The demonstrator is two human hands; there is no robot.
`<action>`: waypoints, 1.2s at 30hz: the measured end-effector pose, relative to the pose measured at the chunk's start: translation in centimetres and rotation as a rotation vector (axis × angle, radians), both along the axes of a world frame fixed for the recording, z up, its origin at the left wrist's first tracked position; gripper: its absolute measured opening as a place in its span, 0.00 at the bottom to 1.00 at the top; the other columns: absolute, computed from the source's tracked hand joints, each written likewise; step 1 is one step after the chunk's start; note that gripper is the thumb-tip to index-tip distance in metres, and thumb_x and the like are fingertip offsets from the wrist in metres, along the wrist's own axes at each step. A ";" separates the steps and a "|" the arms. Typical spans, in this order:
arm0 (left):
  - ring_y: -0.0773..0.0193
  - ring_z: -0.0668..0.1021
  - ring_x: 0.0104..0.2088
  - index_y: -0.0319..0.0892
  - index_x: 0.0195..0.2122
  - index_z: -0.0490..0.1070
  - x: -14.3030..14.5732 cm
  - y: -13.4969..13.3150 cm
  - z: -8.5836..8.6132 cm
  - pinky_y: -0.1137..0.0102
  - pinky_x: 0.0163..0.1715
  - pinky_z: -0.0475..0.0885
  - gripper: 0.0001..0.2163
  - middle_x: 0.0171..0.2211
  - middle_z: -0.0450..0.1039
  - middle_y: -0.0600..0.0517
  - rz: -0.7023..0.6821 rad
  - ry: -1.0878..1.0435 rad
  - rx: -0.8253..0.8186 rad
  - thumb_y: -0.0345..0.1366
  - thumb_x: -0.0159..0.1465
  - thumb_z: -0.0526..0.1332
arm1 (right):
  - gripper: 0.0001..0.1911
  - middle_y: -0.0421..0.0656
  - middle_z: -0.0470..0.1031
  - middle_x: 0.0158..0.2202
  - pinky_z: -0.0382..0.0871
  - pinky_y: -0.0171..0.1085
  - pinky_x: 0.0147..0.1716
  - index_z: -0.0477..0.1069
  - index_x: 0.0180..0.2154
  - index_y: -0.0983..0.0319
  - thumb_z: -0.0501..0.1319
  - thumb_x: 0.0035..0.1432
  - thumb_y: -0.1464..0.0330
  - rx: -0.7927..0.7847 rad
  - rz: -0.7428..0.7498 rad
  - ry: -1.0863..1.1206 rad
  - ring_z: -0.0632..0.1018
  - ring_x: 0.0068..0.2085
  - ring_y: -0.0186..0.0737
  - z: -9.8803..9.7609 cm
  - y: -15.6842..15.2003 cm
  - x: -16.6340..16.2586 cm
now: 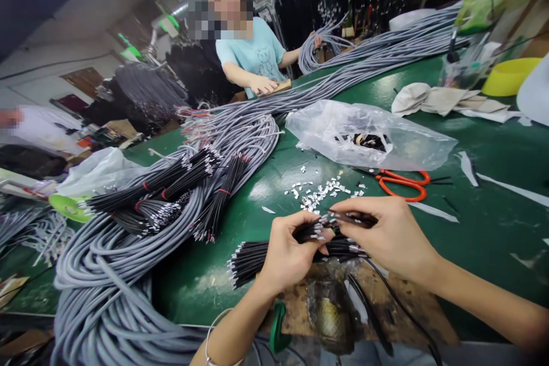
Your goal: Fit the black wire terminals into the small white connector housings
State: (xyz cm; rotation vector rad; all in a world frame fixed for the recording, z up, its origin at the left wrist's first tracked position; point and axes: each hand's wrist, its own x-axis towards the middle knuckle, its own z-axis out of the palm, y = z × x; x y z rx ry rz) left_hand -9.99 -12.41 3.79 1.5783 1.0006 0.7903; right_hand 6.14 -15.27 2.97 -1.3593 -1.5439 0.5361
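My left hand (288, 253) is closed around a bundle of short black wires (253, 258) with metal tips, held just above the green table (493, 229). My right hand (388, 234) pinches a single black wire (354, 218) at the bundle's upper end, fingertips close to my left thumb. A scatter of small white sleeves (317, 193) lies on the table just beyond both hands.
Orange scissors (403, 183) and a clear plastic bag (369, 134) lie past my right hand. Long grey cables (128, 274) and tied black wire bundles (171, 191) fill the left side. A person in a light blue shirt (253, 54) handles cables across the table. A yellow bowl (508, 76) sits far right.
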 end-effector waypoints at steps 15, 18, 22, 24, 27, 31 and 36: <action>0.67 0.74 0.21 0.36 0.31 0.75 0.4 0.2 -0.2 0.75 0.24 0.70 0.05 0.24 0.75 0.50 0.106 0.080 0.148 0.31 0.55 0.63 | 0.08 0.41 0.80 0.33 0.73 0.34 0.30 0.78 0.34 0.61 0.60 0.52 0.70 -0.008 0.042 0.113 0.79 0.32 0.39 0.1 0.2 0.3; 0.65 0.76 0.25 0.38 0.30 0.77 -0.1 0.1 -0.4 0.74 0.28 0.70 0.05 0.24 0.76 0.51 0.062 0.173 0.239 0.28 0.54 0.62 | 0.08 0.40 0.80 0.34 0.72 0.32 0.31 0.77 0.34 0.61 0.60 0.54 0.70 -0.017 0.069 0.123 0.79 0.33 0.37 0.1 0.1 0.3; 0.64 0.76 0.27 0.39 0.27 0.78 -0.4 0.1 0.0 0.74 0.30 0.69 0.05 0.25 0.76 0.51 -0.029 0.256 0.268 0.28 0.56 0.62 | 0.10 0.41 0.78 0.30 0.69 0.32 0.28 0.76 0.36 0.62 0.57 0.58 0.65 -0.003 0.018 0.111 0.77 0.30 0.36 0.2 0.1 0.3; 0.64 0.76 0.27 0.38 0.28 0.78 -0.3 0.2 0.2 0.74 0.28 0.69 0.05 0.26 0.77 0.50 0.008 0.232 0.253 0.31 0.56 0.62 | 0.15 0.39 0.74 0.24 0.66 0.32 0.25 0.73 0.41 0.62 0.52 0.62 0.63 -0.011 0.005 0.098 0.74 0.25 0.34 0.2 0.1 0.4; 0.64 0.75 0.24 0.36 0.25 0.77 -0.1 0.3 0.4 0.74 0.25 0.69 0.06 0.23 0.76 0.50 0.139 0.147 0.211 0.34 0.54 0.65 | 0.16 0.37 0.69 0.21 0.64 0.32 0.23 0.70 0.46 0.62 0.48 0.64 0.63 -0.048 0.044 0.038 0.71 0.22 0.33 0.1 0.1 0.3; 0.66 0.74 0.21 0.36 0.21 0.74 0.0 0.3 0.7 0.74 0.24 0.69 0.06 0.19 0.75 0.52 0.289 0.046 0.158 0.34 0.49 0.68 | 0.18 0.42 0.76 0.35 0.69 0.34 0.30 0.67 0.50 0.60 0.52 0.62 0.61 -0.042 0.070 -0.089 0.76 0.32 0.37 -0.1 -0.1 0.0; 0.69 0.72 0.19 0.37 0.18 0.70 0.0 0.4 0.7 0.76 0.22 0.66 0.08 0.17 0.72 0.54 0.338 0.009 0.166 0.32 0.47 0.69 | 0.15 0.42 0.74 0.45 0.69 0.37 0.42 0.68 0.49 0.55 0.49 0.64 0.63 0.047 0.080 -0.214 0.75 0.46 0.41 -0.6 -0.5 -0.3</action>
